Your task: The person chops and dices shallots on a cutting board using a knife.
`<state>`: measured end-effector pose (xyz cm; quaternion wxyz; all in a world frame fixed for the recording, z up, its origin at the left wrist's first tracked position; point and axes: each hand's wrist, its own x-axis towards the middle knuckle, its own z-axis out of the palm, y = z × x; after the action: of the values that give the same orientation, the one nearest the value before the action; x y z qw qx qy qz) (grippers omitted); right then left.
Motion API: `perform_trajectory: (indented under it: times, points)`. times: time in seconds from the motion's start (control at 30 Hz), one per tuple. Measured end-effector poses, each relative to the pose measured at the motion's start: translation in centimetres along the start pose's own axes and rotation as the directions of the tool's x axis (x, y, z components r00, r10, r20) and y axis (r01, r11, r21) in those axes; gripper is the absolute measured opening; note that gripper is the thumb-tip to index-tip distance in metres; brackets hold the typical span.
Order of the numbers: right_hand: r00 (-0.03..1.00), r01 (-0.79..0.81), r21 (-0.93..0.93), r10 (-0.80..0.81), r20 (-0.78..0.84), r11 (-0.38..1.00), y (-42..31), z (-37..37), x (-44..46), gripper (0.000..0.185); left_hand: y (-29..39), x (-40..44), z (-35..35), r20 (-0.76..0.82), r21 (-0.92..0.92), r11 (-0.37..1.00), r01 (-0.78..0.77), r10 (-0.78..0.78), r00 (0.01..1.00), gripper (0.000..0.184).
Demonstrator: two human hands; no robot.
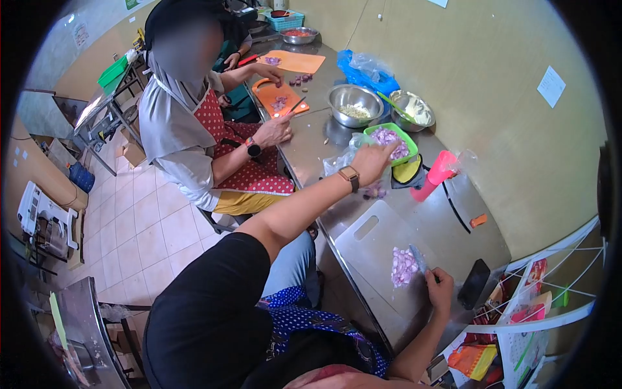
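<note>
My left hand (pixel 376 161) reaches over the near edge of a green tray (pixel 409 144) of chopped shallots (pixel 383 135). Its fingers look drawn together, and whatever is in them is hidden. My right hand (pixel 442 289) is closed around the handle of a knife (pixel 420 258). The blade lies beside a pile of chopped shallots (pixel 403 267) on a pale cutting board (pixel 369 249). Just below my left hand are a plastic bag (pixel 340 161) and more shallots (pixel 374 192).
Two metal bowls (pixel 334 97) (pixel 429 124), a blue bag (pixel 366 71), a pink container (pixel 439 170) and a black phone (pixel 474 284) stand or lie around. At left, a co-worker (pixel 188 123) with a knife works at an orange board (pixel 264 97); another person is behind.
</note>
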<state>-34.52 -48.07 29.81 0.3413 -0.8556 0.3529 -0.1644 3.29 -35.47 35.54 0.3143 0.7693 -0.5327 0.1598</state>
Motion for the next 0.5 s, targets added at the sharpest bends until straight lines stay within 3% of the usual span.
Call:
perform_trajectory:
  times: [0.03, 0.1, 0.13, 0.2, 0.27, 0.33, 0.4, 0.5]
  points:
    - [1.0, 0.016, 0.004, -0.016, -0.001, 1.0, 0.1, 0.0, -0.3, 0.027, 0.9, -0.7, -1.3, 0.013, -0.003, 1.0, 0.01, -0.009, 1.0, 0.048]
    - [1.0, 0.003, 0.022, -0.003, 0.014, 1.0, 0.8, 0.3, -0.3, 0.027, 1.7, -1.7, -4.0, -0.207, -0.159, 0.986, -0.041, 0.007, 0.978, 0.032]
    - [1.0, -0.004, 0.035, 0.003, 0.014, 0.999, 1.0, 0.3, 0.0, 0.026, 1.8, -3.0, -4.6, -0.211, -0.154, 0.987, -0.039, 0.006, 0.977, 0.032]
    - [1.0, 0.012, 0.011, -0.012, -0.006, 1.0, 0.3, 0.3, -0.1, 0.026, 3.2, -6.7, -5.1, -0.102, -0.343, 0.937, -0.063, 0.029, 0.994, 0.02]
    - [0.999, 0.023, -0.019, -0.023, -0.024, 1.0, 0.2, 0.0, -0.3, 0.027, 4.6, -10.6, -5.1, 0.043, -0.468, 0.883, 0.044, -0.028, 0.999, 0.014]
    - [1.0, 0.016, 0.0, -0.016, -0.01, 1.0, 0.6, 0.2, -0.2, 0.027, 5.7, -14.4, -4.5, 0.315, -0.568, 0.76, 0.316, -0.154, 0.937, 0.019]
    - [0.999, 0.03, -0.011, -0.03, -0.018, 1.0, 0.5, 0.3, -0.2, 0.027, 6.2, -17.7, -3.5, 0.394, -0.667, 0.625, 0.405, -0.166, 0.904, 0.027]
    - [0.999, 0.034, -0.027, -0.034, -0.019, 0.999, 0.3, 0.1, -0.3, 0.026, 8.0, -20.4, -4.2, 0.371, -0.699, 0.613, 0.367, -0.127, 0.92, 0.031]
